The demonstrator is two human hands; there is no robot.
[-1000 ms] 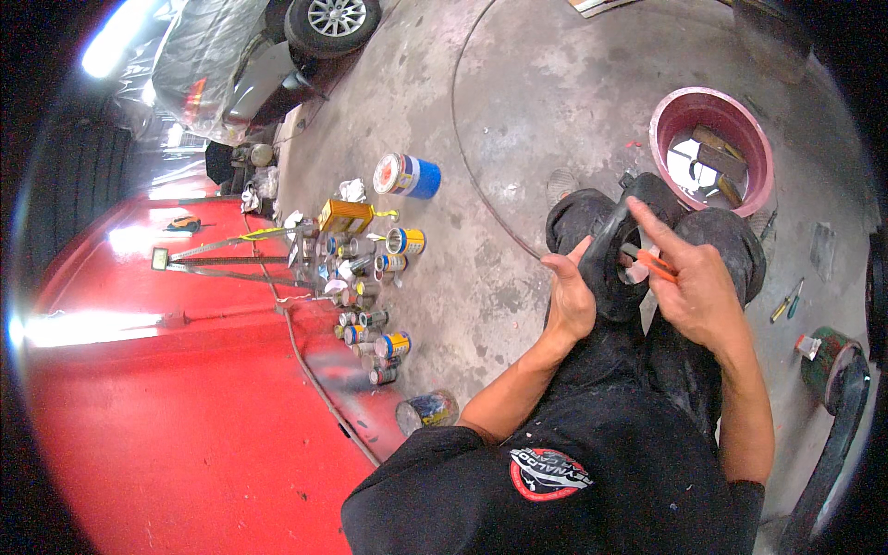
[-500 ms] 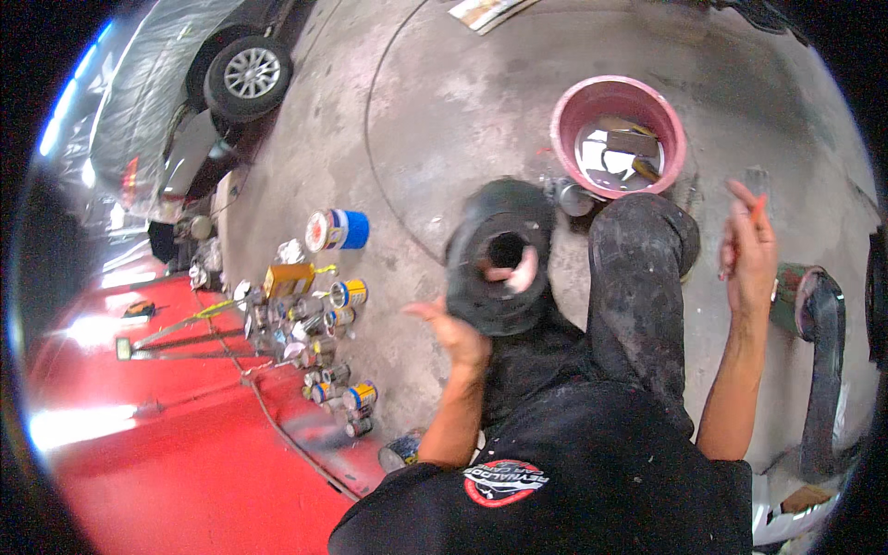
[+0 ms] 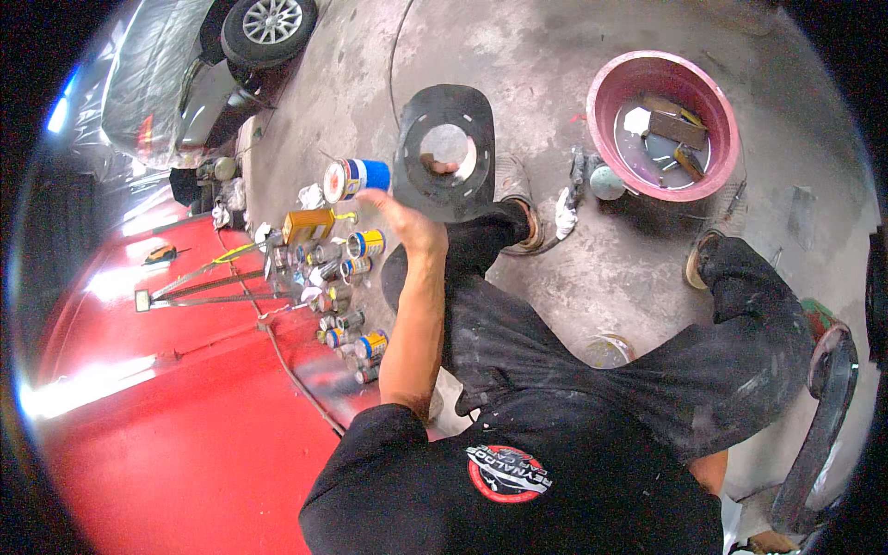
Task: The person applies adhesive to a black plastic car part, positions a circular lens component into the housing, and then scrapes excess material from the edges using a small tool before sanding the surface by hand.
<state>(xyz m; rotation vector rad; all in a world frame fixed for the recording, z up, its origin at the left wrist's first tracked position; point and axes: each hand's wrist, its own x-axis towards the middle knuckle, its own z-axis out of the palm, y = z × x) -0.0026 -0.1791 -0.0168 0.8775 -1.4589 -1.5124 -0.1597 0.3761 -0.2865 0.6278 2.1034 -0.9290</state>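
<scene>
My left hand (image 3: 412,225) grips a black, rounded panel (image 3: 470,116) with a large round hole in its middle and small pale slots around the hole. The thumb stays outside, beside the panel's lower left edge, while fingertips show through the hole. It is held up in front of my left knee, over the concrete floor. Of my right arm only a bit of forearm (image 3: 709,472) shows beside the black shirt; the right hand is out of sight.
A pink tub (image 3: 721,88) with water, a brown block and tools stands ahead right. Paint cans (image 3: 368,243) and a yellow rectangular can (image 3: 307,225) cluster left, beside a red car panel (image 3: 185,444). A black curved part (image 3: 823,425) stands right. A car wheel (image 3: 268,23) is far left.
The black panel has moved up and left in view, its face now turned toward me. My right hand, earlier out at the right with a small orange thing, has left view. My legs have spread.
</scene>
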